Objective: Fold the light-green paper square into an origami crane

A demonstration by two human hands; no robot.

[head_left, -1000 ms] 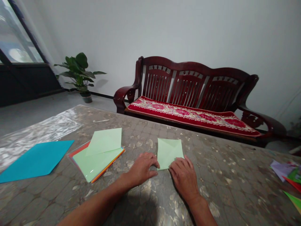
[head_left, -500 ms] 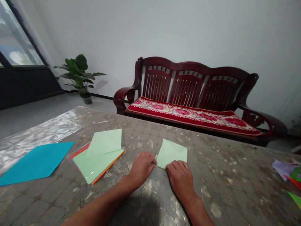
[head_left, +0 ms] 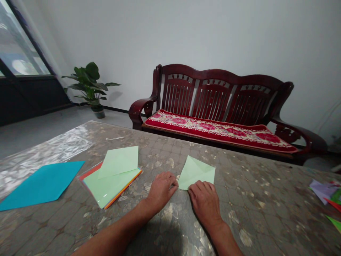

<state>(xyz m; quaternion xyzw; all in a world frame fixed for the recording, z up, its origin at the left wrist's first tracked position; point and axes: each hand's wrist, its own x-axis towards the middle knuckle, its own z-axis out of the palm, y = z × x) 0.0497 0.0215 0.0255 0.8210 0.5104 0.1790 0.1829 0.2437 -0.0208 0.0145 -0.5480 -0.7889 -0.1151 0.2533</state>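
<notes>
A light green sheet of paper [head_left: 198, 171] lies on the table in front of me, with a crease running across it. My left hand [head_left: 163, 186] is at its left corner, thumb and fingers pinched together there. On the near right edge rests my right hand [head_left: 204, 199], its fingers curled together over the paper and hiding that part of the edge. Whether the right thumb is under the sheet cannot be made out.
Left of my hands, a loose green sheet [head_left: 119, 160] lies on a pack of coloured paper [head_left: 112, 188]. Farther left is a blue sheet [head_left: 42, 185]. Folded coloured papers [head_left: 323, 192] sit at the right edge. Beyond the patterned table [head_left: 255, 227] stands a wooden bench [head_left: 213, 96].
The green sheet has turned slightly and shifted a little to the right and away from me. Both hands stay almost where they were.
</notes>
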